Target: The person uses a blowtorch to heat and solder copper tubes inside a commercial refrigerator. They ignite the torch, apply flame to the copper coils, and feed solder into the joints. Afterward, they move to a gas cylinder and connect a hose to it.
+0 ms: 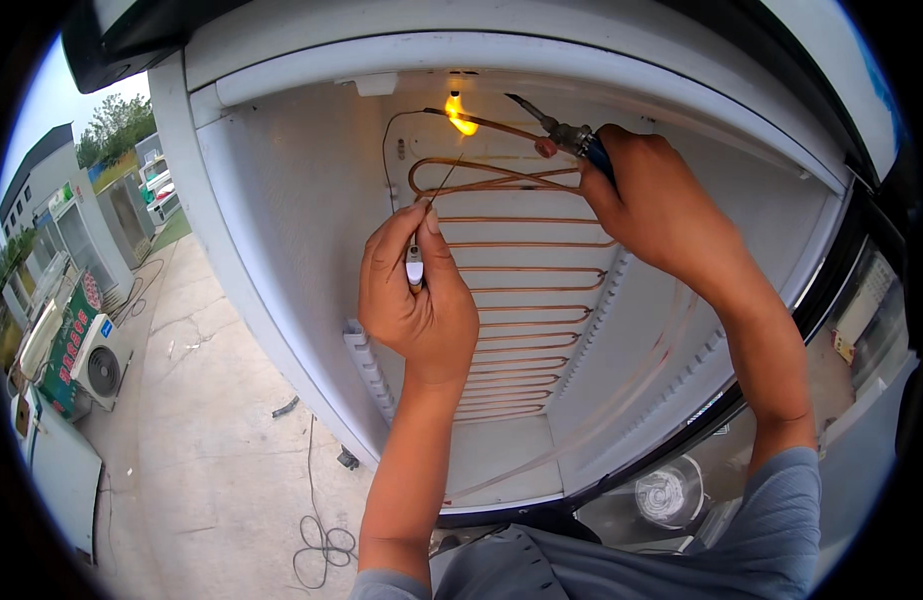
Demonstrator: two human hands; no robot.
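Note:
My right hand is closed round the blue handle of a gas torch. The torch's thin bent nozzle points up and left at the back wall of a white cabinet. A yellow flame burns at the end of a copper tube, where a thin dark wire-like tube joins it. Below that, my left hand pinches a thin brazing rod, its tip upward, just under the flame. The same hand also holds a small lighter, white with a metal top.
Copper coil loops run down the cabinet's back. A clear hose crosses its lower right side. A white bucket stands near my right side. On the concrete at left lie a cable and an outdoor air-conditioner unit.

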